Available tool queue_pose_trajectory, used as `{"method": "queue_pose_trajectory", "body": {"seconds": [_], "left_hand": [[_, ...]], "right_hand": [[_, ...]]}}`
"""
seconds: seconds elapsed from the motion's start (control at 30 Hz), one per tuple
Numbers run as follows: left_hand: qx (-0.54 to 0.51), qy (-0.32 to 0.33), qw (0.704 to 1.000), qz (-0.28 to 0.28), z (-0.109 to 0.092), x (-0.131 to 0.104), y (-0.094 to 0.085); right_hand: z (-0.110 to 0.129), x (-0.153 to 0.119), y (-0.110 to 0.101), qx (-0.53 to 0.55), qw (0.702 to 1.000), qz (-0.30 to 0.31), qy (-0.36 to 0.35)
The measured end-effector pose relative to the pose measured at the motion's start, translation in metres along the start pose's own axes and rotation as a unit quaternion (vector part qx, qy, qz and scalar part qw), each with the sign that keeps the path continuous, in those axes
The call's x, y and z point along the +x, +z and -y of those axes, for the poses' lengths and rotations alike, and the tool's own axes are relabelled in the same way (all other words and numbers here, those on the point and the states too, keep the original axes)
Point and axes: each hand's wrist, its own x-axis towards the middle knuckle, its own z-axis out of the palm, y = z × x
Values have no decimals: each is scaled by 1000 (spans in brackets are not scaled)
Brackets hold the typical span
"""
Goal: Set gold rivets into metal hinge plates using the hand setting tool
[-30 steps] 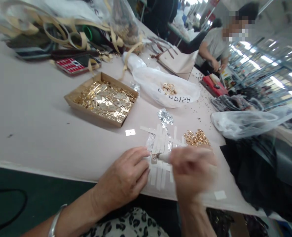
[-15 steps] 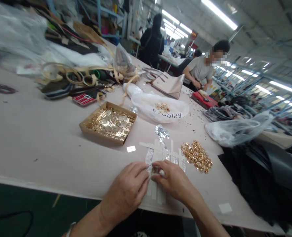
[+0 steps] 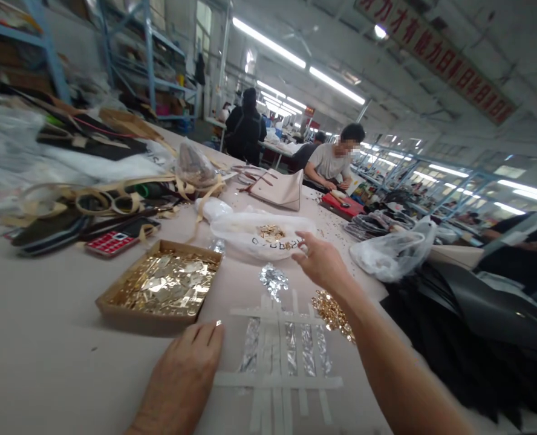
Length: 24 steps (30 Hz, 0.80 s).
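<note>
strip lights [image 3: 269, 43] above, pale table [image 3: 46, 362], hands [image 3: 184, 368] apart

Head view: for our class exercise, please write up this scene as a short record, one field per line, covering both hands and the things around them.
Left hand: near the cardboard box; grip unclear
Right hand: reaching out, fingers apart, by the white plastic bag
Box contents: flat gold-coloured pieces
Loose piles: silver-coloured pieces; gold-coloured pieces, partly behind the right forearm
Between the forearms: crossed pale strips on the table
Background: a seated co-worker in a grey top
</note>
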Motion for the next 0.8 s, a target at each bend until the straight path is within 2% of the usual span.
{"method": "queue_pose_trajectory", "body": {"seconds": [0.07,0.17,0.27,0.33,0.4,0.47,0.6,0.67,0.8], "left_hand": [[-6,1,1000,17,0,3,-4],[-11,-7,999,35,0,8,-7],[-8,5,1000,23,2,11,-3],[-10,19,1000,18,4,11,0],[-10,30,999,11,7,10,4],[-8,37,999,-4,11,9,8],[-16,55,998,-24,21,6,20],[-23,63,997,-32,25,5,27],[-48,26,998,-34,26,4,35]], "right_hand": [[-9,5,-8,-5,1000,-21,6],[-24,-21,0,11,998,41,38],[-33,-72,28,-33,992,122,29],[-33,-106,50,-76,987,142,8],[-32,-132,69,-90,985,145,5],[-32,-145,79,-71,990,125,-5],[-50,-133,70,13,997,76,-14],[-68,-116,61,-1,998,57,26],[-104,-82,55,-59,992,56,100]]}}
